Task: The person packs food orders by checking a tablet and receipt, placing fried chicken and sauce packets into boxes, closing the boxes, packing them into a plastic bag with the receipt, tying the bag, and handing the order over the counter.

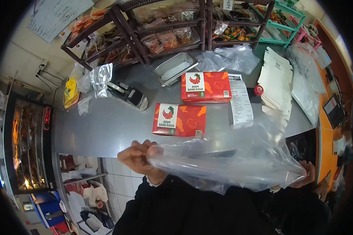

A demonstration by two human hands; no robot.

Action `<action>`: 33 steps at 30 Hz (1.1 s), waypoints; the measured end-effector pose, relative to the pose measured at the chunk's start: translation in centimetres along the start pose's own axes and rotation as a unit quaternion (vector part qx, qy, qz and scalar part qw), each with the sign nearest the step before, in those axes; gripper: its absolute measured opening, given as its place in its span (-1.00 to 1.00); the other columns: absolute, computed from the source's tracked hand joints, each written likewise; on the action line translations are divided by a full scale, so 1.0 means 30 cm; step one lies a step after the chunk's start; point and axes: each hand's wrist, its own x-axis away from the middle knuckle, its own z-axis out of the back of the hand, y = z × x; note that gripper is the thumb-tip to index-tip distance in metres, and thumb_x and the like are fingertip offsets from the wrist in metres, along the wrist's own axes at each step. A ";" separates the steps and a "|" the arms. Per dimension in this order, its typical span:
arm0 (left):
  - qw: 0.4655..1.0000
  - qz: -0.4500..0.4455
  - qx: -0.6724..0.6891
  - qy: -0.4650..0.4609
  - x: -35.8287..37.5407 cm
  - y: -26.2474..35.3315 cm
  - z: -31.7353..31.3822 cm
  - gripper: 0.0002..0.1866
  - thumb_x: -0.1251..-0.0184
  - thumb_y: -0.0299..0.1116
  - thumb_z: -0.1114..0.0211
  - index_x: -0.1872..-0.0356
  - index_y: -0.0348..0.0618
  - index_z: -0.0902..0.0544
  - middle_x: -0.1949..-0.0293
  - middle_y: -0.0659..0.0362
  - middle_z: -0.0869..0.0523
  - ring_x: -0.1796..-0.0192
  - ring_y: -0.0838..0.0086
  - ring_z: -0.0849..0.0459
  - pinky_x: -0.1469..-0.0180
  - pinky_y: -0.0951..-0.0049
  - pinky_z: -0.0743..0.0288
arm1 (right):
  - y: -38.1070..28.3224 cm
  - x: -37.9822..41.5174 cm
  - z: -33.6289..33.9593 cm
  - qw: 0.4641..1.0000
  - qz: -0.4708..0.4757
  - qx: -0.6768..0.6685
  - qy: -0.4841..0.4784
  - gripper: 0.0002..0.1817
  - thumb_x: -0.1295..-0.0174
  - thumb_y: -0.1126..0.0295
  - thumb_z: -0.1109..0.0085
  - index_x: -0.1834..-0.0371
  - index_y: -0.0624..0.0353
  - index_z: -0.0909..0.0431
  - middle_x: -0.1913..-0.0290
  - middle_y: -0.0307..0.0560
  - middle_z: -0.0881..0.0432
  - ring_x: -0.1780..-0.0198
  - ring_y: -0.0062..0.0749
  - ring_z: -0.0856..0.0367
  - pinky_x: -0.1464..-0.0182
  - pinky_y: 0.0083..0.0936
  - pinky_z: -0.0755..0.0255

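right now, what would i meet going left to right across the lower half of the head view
Glowing glass-fronted cabinet, low shelf, left hand, clear plastic bag, right hand, orange counter

At the left there is a pale wall [21, 53] with a whiteboard [57, 15] on it and a power socket [44, 62] with black cables. Below stands a glass-fronted display cabinet [29, 145], which glows orange inside. The steel counter [102, 133] reflects light. Under it, white floor tiles [122, 182] are seen. At the right is an orange counter [328, 137].
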 end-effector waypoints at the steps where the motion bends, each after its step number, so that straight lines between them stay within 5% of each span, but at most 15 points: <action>1: 0.999 -0.006 0.031 -0.017 -0.031 -0.018 0.009 -0.69 0.00 -0.48 -0.34 0.40 -0.15 -0.31 0.52 0.23 -0.34 0.49 0.52 -0.41 0.20 0.32 -0.39 | 0.013 -0.018 0.000 0.994 0.050 -0.070 -0.063 -0.59 -0.27 0.13 0.05 0.20 0.37 -0.38 0.40 -0.05 -0.41 0.44 -0.45 -0.41 0.37 -0.53 -0.35; 5: 0.968 -0.151 -0.178 -0.096 -0.144 -0.103 -0.003 -0.74 -0.05 -0.46 -0.28 0.25 -0.16 -0.40 0.37 0.16 -0.44 0.20 0.38 -0.48 -0.04 0.20 -0.28 | -0.160 0.018 0.000 0.926 0.018 -0.244 -0.289 -0.60 -0.12 0.13 -0.06 0.28 0.34 -0.42 0.34 0.01 -0.49 0.39 -0.34 -0.48 0.34 -0.49 -0.34; 8: 0.855 -0.361 -0.309 -0.205 -0.183 -0.134 -0.031 -0.73 -0.06 -0.51 -0.22 0.18 -0.12 -0.44 0.24 0.08 -0.51 0.07 0.36 -0.49 -0.03 0.25 -0.29 | -0.401 0.015 -0.061 0.701 -0.039 -0.384 -0.600 -0.79 0.04 0.45 -0.14 0.29 0.24 -0.48 0.50 -0.03 -0.50 0.45 -0.25 -0.50 0.36 -0.42 -0.35; 10: 0.767 -0.365 -0.250 -0.464 -0.190 -0.130 0.008 -0.75 -0.08 -0.52 -0.18 0.17 -0.11 -0.46 0.22 0.02 -0.53 0.11 0.38 -0.54 0.04 0.32 -0.37 | -0.445 -0.010 -0.132 0.592 0.060 -0.359 -0.719 -0.73 0.10 0.49 -0.20 0.25 0.21 -0.49 0.40 -0.01 -0.49 0.39 -0.21 -0.50 0.38 -0.39 -0.37; 13: 0.853 0.044 -0.159 -0.496 -0.191 -0.184 0.086 -0.74 -0.09 -0.50 -0.15 0.15 -0.14 -0.46 0.27 0.02 -0.56 0.28 0.43 -0.59 0.29 0.44 -0.46 | -0.654 -0.120 -0.140 0.854 0.229 -0.187 -0.427 -0.67 0.14 0.50 -0.26 0.22 0.16 -0.50 0.31 -0.03 -0.52 0.29 -0.21 -0.52 0.23 -0.39 -0.40; 17: 0.854 0.455 0.009 -0.251 -0.195 -0.073 0.171 -0.87 -0.27 -0.45 -0.03 0.19 -0.18 -0.44 0.42 0.21 -0.53 0.49 0.57 -0.57 0.54 0.46 -0.42 | -0.835 0.023 0.035 0.674 0.375 -0.428 -0.472 -0.54 0.03 0.47 -0.14 -0.03 0.12 -0.37 0.04 0.02 -0.40 0.20 -0.14 -0.51 -0.08 -0.25 -0.32; 19: 0.942 0.289 -0.030 -0.168 -0.266 -0.088 0.303 -0.86 -0.27 -0.46 -0.03 0.18 -0.23 -0.43 0.40 0.20 -0.51 0.44 0.57 -0.56 0.49 0.47 -0.43 | -0.767 0.199 -0.040 0.639 0.442 -0.275 -0.565 -0.47 -0.03 0.44 -0.08 -0.15 0.16 -0.26 -0.11 0.06 -0.34 0.07 -0.12 -0.50 -0.24 -0.29 -0.19; 20: 0.970 0.202 -0.051 -0.122 -0.327 -0.108 0.400 -0.86 -0.28 -0.47 -0.03 0.17 -0.25 -0.43 0.39 0.20 -0.49 0.41 0.57 -0.56 0.46 0.48 -0.44 | -0.695 0.278 -0.086 0.473 0.105 -0.443 -0.755 -0.61 -0.14 0.34 0.00 -0.07 0.11 -0.35 -0.09 -0.02 -0.39 -0.01 -0.19 -0.47 -0.17 -0.32 -0.25; 21: 0.988 0.115 -0.073 -0.073 -0.366 -0.123 0.480 -0.85 -0.28 -0.48 -0.02 0.17 -0.27 -0.43 0.39 0.19 -0.48 0.39 0.57 -0.55 0.43 0.48 -0.44 | -0.638 0.335 -0.120 0.206 -0.253 -0.517 -0.792 -0.71 -0.25 0.24 0.09 0.01 0.06 -0.44 -0.07 -0.10 -0.45 -0.09 -0.26 -0.44 -0.09 -0.35 -0.31; 23: 0.933 -0.015 -0.332 -0.141 -0.374 -0.162 0.581 -0.87 -0.18 -0.56 -0.05 0.24 -0.30 -0.44 0.29 0.07 -0.49 0.32 0.35 -0.57 0.28 0.36 -0.45 | -0.660 0.370 -0.133 0.468 0.191 -0.593 -0.627 -0.71 -0.27 0.27 0.10 -0.01 0.09 -0.43 -0.03 -0.12 -0.49 -0.04 -0.32 -0.48 -0.05 -0.43 -0.34; 25: 0.864 -0.133 -0.473 -0.112 -0.363 -0.135 0.633 -0.87 -0.11 -0.60 -0.06 0.29 -0.30 -0.44 0.28 0.01 -0.49 0.27 0.20 -0.55 0.21 0.30 -0.41 | -0.748 0.339 -0.140 0.353 0.369 -0.600 -0.616 -0.69 -0.26 0.29 0.08 -0.03 0.12 -0.41 0.04 -0.13 -0.55 0.01 -0.36 -0.51 -0.02 -0.45 -0.35; 26: 0.815 -0.191 -0.539 -0.099 -0.362 -0.119 0.659 -0.87 -0.07 -0.63 -0.06 0.31 -0.30 -0.45 0.27 -0.02 -0.49 0.24 0.13 -0.54 0.17 0.27 -0.40 | -0.855 0.224 -0.161 0.136 0.320 -0.592 -0.727 -0.67 -0.24 0.30 0.05 -0.05 0.14 -0.40 0.09 -0.13 -0.58 0.03 -0.36 -0.53 -0.02 -0.42 -0.36; 28: 0.762 -0.161 -0.621 -0.088 -0.382 -0.111 0.805 -0.85 -0.07 -0.64 -0.05 0.30 -0.29 -0.45 0.28 -0.02 -0.51 0.22 0.09 -0.52 0.15 0.27 -0.37 | -0.921 0.116 -0.237 0.017 0.081 -0.615 -0.784 -0.68 -0.24 0.29 0.05 -0.03 0.13 -0.41 0.19 -0.08 -0.60 0.10 -0.29 -0.56 0.02 -0.41 -0.38; 30: 0.784 -0.087 -0.591 -0.169 -0.393 -0.102 0.952 -0.88 -0.12 -0.61 -0.06 0.30 -0.27 -0.47 0.35 0.02 -0.57 0.31 0.22 -0.56 0.25 0.31 -0.39 | -0.930 0.157 -0.396 0.246 0.155 -0.452 -0.844 -0.37 -0.10 0.14 -0.16 -0.22 0.12 -0.24 -0.04 0.13 -0.47 -0.12 -0.17 -0.41 -0.11 -0.35 -0.30; 33: 0.810 0.176 -0.388 -0.403 -0.365 -0.154 1.011 -0.92 -0.24 -0.53 -0.04 0.28 -0.26 -0.48 0.35 0.05 -0.62 0.43 0.43 -0.59 0.36 0.41 -0.42 | -0.768 0.496 -0.420 0.378 0.410 -0.277 -0.782 -0.04 0.18 -0.01 -0.36 -0.32 -0.02 -0.07 -0.18 0.30 -0.24 -0.21 0.11 -0.22 -0.14 -0.07 -0.21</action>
